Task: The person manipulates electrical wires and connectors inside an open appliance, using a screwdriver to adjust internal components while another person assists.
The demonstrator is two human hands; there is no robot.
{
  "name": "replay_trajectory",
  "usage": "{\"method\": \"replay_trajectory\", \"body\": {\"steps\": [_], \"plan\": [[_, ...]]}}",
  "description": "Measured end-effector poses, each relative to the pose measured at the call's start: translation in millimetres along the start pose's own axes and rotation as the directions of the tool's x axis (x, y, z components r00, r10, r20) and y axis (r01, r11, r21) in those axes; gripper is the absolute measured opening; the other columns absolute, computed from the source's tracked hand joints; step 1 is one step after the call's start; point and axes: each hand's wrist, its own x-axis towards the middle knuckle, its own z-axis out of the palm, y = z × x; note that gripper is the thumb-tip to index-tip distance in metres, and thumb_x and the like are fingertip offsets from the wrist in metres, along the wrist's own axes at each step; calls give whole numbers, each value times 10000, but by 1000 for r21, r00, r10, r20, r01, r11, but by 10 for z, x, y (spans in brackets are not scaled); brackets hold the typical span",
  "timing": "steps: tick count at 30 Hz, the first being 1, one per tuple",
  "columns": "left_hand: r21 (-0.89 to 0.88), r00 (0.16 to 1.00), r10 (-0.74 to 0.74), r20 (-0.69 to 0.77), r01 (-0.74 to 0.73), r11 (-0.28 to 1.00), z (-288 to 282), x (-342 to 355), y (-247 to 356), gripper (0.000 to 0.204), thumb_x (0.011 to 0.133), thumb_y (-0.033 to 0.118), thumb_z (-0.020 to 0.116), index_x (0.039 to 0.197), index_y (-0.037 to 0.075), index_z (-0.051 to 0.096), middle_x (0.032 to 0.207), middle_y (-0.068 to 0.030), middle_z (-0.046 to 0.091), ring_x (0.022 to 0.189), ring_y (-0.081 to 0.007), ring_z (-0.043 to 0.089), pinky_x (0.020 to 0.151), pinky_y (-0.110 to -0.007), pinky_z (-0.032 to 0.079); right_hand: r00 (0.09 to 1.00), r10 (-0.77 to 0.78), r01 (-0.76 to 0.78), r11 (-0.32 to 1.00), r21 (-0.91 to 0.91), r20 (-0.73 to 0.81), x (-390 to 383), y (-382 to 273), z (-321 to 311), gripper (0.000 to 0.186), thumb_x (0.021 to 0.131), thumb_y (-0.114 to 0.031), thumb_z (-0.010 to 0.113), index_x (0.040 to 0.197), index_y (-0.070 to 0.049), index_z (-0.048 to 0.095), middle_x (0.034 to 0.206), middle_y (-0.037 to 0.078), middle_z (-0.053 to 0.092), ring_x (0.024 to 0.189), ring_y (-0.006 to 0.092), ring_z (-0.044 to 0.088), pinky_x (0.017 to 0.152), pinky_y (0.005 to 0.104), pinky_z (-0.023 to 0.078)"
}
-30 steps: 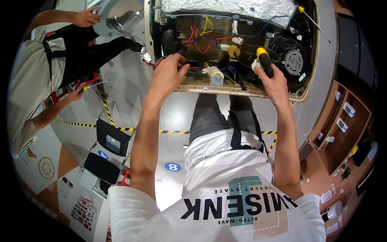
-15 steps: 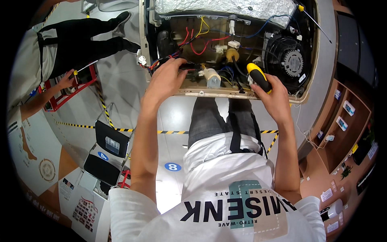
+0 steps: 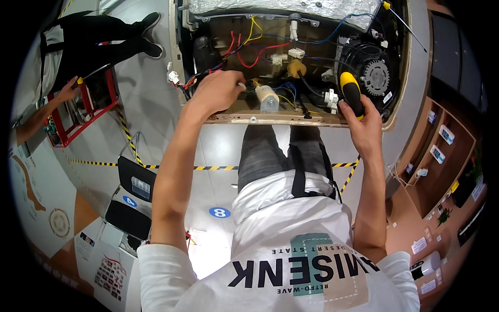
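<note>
In front of me is an opened appliance housing (image 3: 291, 119) with a beige frame. My right hand (image 3: 367, 120) grips a yellow-and-black screwdriver (image 3: 351, 93) by its handle, at the front edge beside the black fan motor (image 3: 375, 77). A white plug-like part (image 3: 331, 100) lies just left of those fingers. My left hand (image 3: 218, 92) is over the front left corner, fingers curled, with a small pale tip showing at them; what they hold is mostly hidden. A wire bundle (image 3: 191, 82) runs beside it. Right of it sits a cream cylindrical capacitor (image 3: 267, 98).
Red and yellow wires (image 3: 253, 36) cross the housing's middle, below silver foil insulation (image 3: 286, 7). A second screwdriver (image 3: 405, 25) rests at the far right corner. Another person's hand (image 3: 69, 89) holds a screwdriver over a red frame (image 3: 88, 117) at left. A black chair (image 3: 136, 179) stands below.
My right hand and the screwdriver have shifted right, leaving the white plug-like part in fuller view. My left hand's fingers have curled in. The other person has moved in the view.
</note>
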Motion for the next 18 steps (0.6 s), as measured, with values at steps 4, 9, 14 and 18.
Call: {"method": "replay_trajectory", "body": {"steps": [4, 9, 14, 18], "plan": [[246, 960, -194, -200, 241, 939, -120, -187, 41, 170, 821, 142, 558, 858, -7, 630, 809, -229, 657, 810, -409, 637, 719, -488, 497, 999, 42, -42, 999, 32, -18, -34, 46, -55, 276, 848, -200, 707, 970, 30, 614, 782, 79, 559, 699, 159, 496, 649, 296, 415], [160, 920, -317, -233, 357, 920, -249, -431, 13, 214, 822, 170, 568, 944, 18, 655, 829, -217, 661, 838, -400, 633, 727, -474, 486, 997, 72, -68, 986, 151, -22, -107, 46, -142, 243, 858, -186, 700, 938, 24, 607, 711, 20, 507, 680, 97, 436, 605, 266, 376], [44, 888, -290, -358, 326, 944, -128, -583, 55, 178, 829, 156, 570, 891, 10, 651, 874, -190, 659, 847, -382, 626, 728, -468, 488, 1000, 8, -5, 984, 177, -16, -190, 141, -212, 211, 862, -148, 695, 920, 26, 589, 715, 22, 498, 680, 98, 418, 603, 263, 366], [-1, 864, -282, -418, 309, 951, -15, -631, 106, 168, 838, 156, 568, 903, 23, 649, 888, -171, 646, 851, -371, 615, 743, -457, 484, 1000, 9, -6, 993, 114, -28, -257, 74, -264, 239, 860, -158, 697, 972, 30, 603, 776, 59, 532, 707, 127, 453, 636, 277, 391]]}}
